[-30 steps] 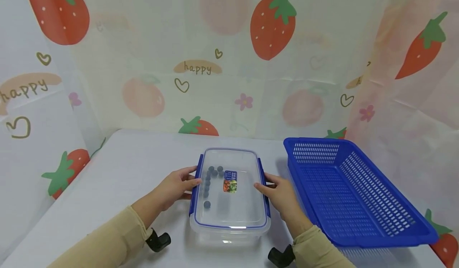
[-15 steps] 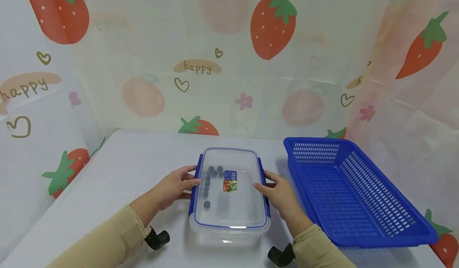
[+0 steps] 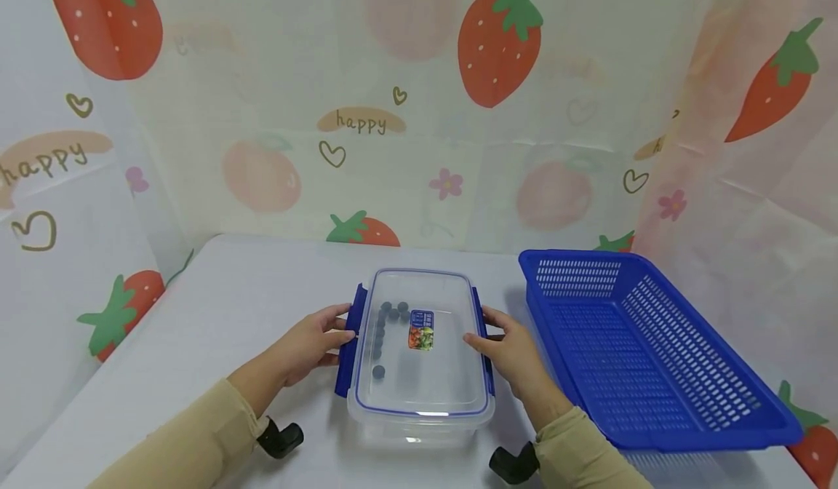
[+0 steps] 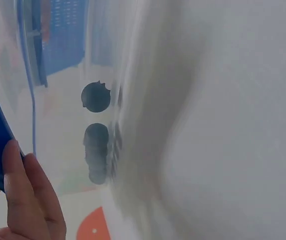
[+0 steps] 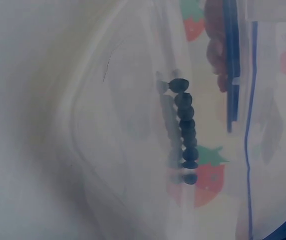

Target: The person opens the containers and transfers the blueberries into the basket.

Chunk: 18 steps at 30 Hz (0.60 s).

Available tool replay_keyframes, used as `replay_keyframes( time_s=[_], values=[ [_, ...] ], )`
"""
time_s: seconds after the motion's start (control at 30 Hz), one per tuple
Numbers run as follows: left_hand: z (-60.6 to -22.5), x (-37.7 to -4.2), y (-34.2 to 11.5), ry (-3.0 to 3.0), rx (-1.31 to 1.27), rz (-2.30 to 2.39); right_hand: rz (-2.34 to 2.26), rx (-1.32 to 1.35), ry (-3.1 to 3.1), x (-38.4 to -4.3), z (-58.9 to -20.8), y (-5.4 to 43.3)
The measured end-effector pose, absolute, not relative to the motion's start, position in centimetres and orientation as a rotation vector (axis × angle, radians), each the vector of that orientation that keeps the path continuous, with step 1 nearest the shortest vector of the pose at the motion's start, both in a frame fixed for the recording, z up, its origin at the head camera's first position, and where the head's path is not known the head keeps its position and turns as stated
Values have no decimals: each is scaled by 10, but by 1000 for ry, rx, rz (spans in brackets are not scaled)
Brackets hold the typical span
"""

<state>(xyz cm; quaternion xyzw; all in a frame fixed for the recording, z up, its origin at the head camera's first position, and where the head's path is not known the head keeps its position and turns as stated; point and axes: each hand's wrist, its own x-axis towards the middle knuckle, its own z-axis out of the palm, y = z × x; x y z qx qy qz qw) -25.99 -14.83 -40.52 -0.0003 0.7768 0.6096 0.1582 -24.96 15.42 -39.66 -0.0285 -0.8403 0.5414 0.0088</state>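
A clear plastic food container [image 3: 445,387] with a blue-lined lid stands on the white table, several blueberries [image 3: 378,372] along its left side. My left hand [image 3: 301,347] pinches the left blue latch [image 3: 349,343], which tilts outward from the container's edge. In the left wrist view, those fingers [image 4: 20,190] hold the latch edge, and the blueberries [image 4: 96,97] show through the wall. My right hand [image 3: 513,354] grips the opposite side, thumb on the lid and fingers beside the right latch [image 3: 489,380], which lies along the side. The right wrist view shows a row of blueberries [image 5: 187,130].
A large blue plastic basket [image 3: 628,372] stands close on the right, just beyond the right hand. Behind the table [image 3: 262,278] hangs a strawberry-printed cloth [image 3: 419,161]. Black wrist-worn devices [image 3: 513,465] stick out below both sleeves.
The left latch has swung outward from the container's side, and my left hand has moved slightly left with it. My right hand and the container stay nearly in place.
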Motion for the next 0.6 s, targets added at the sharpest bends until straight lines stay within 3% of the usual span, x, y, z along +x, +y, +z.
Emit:
replay_keyframes(
  time_s=[0.6],
  values=[
    [-410,-262,-148,2207,-65,1726,1699,-100,-2622,-248,-397,154]
  ],
)
